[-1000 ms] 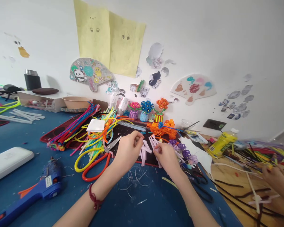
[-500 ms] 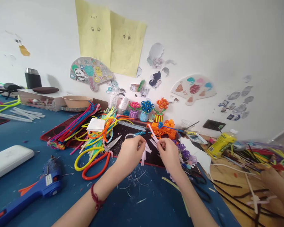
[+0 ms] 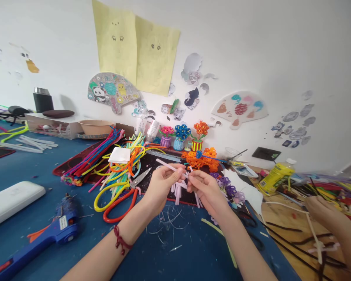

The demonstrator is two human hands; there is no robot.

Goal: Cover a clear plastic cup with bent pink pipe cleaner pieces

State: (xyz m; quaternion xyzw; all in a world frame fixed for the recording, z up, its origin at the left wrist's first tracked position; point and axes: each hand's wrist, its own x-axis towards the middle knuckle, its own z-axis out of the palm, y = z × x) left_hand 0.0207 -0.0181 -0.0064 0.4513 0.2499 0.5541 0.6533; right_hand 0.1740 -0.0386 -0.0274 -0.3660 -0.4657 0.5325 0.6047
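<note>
One strip (image 3: 165,164); hands (image 3: 165,182) (image 3: 207,188) near mat edge (image 3: 188,203)

Around the strips (image 3: 177,194), scissors (image 3: 138,180) lie at nine o'clock, bundled stems (image 3: 95,154) at ten, flower pots (image 3: 179,144) behind at twelve and a bottle (image 3: 275,178) at three; on the counter (image 3: 152,261), nearer the front, a glue gun (image 3: 64,227) lies at eight.

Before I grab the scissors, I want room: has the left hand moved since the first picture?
Yes: against the resting scissors, the left hand has shifted right, closer to the right hand.
</note>
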